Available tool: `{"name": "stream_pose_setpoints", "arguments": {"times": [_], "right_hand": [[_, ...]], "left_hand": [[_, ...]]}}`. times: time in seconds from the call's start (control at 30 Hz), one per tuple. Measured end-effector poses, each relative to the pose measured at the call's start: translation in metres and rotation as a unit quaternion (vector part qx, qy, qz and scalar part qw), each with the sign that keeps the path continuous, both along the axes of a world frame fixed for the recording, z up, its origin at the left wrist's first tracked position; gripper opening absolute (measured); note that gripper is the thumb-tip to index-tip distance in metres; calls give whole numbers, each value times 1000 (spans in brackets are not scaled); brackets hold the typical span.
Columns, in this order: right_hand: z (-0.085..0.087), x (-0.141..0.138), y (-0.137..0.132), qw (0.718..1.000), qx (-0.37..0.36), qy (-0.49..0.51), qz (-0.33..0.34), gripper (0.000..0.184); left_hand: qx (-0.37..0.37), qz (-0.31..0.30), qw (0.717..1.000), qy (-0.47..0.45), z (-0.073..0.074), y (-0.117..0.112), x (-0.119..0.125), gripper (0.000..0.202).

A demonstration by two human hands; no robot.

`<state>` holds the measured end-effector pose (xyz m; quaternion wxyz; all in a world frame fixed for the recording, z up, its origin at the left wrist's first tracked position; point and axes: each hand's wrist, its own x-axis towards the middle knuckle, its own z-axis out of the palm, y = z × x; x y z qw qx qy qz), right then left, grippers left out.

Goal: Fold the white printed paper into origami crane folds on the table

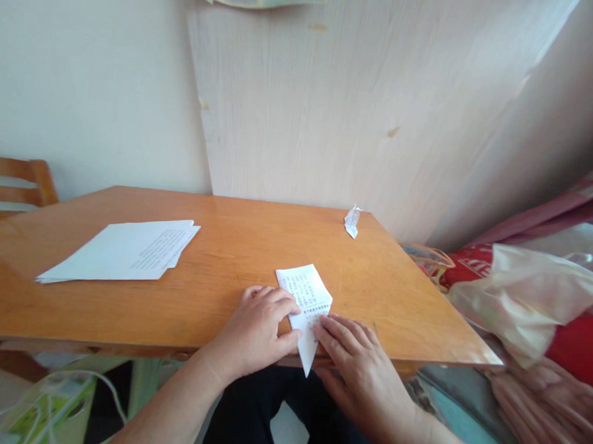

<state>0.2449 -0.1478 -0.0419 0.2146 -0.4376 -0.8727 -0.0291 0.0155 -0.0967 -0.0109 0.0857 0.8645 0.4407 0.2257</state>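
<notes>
A folded sheet of printed paper (303, 288) lies at the table's front edge, its narrow pointed end sticking out over the edge towards me. My left hand (261, 326) rests at its left side, index finger and thumb closed on that edge. From the right, my right hand (353, 357) presses its fingertips on the lower part of the paper, with the thumb lower down by the table edge. Across the table, at the far right corner, stands a small folded white paper shape (351, 221).
A stack of printed sheets (121, 249) lies on the left of the wooden table (236, 235). A wall backs the table. Behind its left end is a wooden chair (43, 182). Plastic bags (526, 294) and cloth are piled on the right.
</notes>
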Motion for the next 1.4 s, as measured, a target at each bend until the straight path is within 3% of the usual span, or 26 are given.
{"name": "stream_pose_setpoints", "arguments": {"times": [0.27, 0.5, 0.73, 0.93, 1.13, 1.4], "right_hand": [[7, -16, -4, 999, -2, 29, 31, 34], [18, -11, -6, 993, -26, 83, 74, 26], [24, 11, 24, 994, -29, 102, 15, 28], [31, 20, 45, 999, -33, 15, 7, 29], [33, 8, 27, 999, -13, -17, -33, 23], [32, -14, -3, 998, -32, -21, -57, 19]], "left_hand": [[13, -1, 1000, 4, -4, -1, 0, 22], [0, -12, 1000, 11, -3, 1, -2, 27], [-4, -33, 998, 48, 7, 0, 2, 24], [-10, -41, 998, 55, 14, -9, 4, 19], [-3, -37, 996, 78, 18, -15, -1, 25], [59, -8, 990, 129, 11, 1, -9, 35]]}}
